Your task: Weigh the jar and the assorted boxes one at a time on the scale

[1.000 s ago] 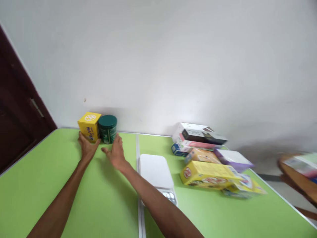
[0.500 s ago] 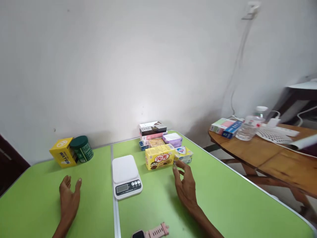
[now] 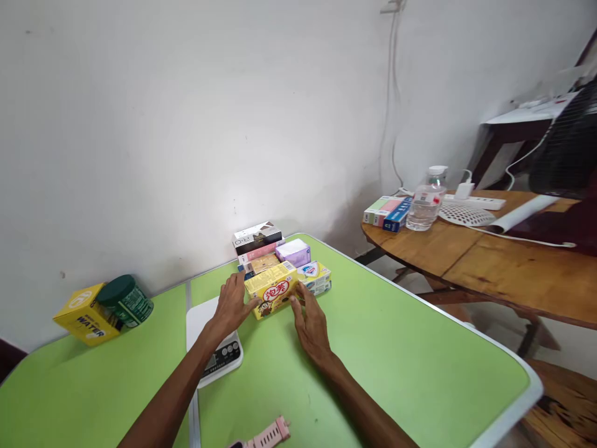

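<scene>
Boxes (image 3: pixel 258 240) behind could shift if you push the yellow box (image 3: pixel 276 289) between your left hand (image 3: pixel 231 306) and right hand (image 3: pixel 313 326), though whether either grip is closed cannot be told.

Free passage over green tabletop (image 3: pixel 387 348) rightward; stacked boxes (image 3: pixel 258 239) block behind yellow snack box (image 3: pixel 273 291).

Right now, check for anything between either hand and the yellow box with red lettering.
Nothing visible stands there: the left hand is at the left end of the yellow box, the right hand at its right end. The white scale lies farther left, the yellow-and-white box just beyond the right hand; neither comes between.
</scene>
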Motion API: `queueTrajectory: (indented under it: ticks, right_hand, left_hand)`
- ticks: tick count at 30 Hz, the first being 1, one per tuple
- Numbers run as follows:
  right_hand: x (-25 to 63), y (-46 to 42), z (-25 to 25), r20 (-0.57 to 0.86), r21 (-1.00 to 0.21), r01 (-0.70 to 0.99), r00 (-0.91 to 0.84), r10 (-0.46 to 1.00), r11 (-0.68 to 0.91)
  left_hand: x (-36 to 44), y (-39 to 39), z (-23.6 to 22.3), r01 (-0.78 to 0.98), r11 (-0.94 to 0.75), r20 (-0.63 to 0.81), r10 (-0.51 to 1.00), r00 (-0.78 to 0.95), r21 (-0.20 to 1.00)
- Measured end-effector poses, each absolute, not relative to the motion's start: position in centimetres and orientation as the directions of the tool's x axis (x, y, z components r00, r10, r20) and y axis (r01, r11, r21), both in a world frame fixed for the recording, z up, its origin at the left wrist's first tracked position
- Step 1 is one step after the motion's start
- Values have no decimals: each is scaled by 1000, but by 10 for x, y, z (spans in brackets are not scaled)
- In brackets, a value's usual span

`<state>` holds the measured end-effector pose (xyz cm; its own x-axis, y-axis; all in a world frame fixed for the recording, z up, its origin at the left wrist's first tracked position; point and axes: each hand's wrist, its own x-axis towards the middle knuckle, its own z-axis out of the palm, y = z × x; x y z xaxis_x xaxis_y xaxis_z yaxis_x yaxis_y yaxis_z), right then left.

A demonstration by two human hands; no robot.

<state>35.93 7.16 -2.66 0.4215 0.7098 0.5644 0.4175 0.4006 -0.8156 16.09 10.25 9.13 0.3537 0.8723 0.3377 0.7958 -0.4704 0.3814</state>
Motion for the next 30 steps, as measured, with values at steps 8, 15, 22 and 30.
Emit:
queueTrajectory:
  ticks: [8,15,22,30]
  right_hand:
    - [357,63,-14,607,-784,462,431,668,415]
    - [348,41,14,596,-789,461,417,686,405]
    - [281,33,43,652,-736,400,201,731,546]
    - [220,39,28,625,-753,325,81,776,572]
  left_hand:
    - [154,111,96,611,-407,188,901,391,679]
    - [139,78,129,498,-407,288,909,301,766]
    - [51,40,146,537,-386,382,916,124,750]
    - [-13,30,113,516,-313,357,934,15,797]
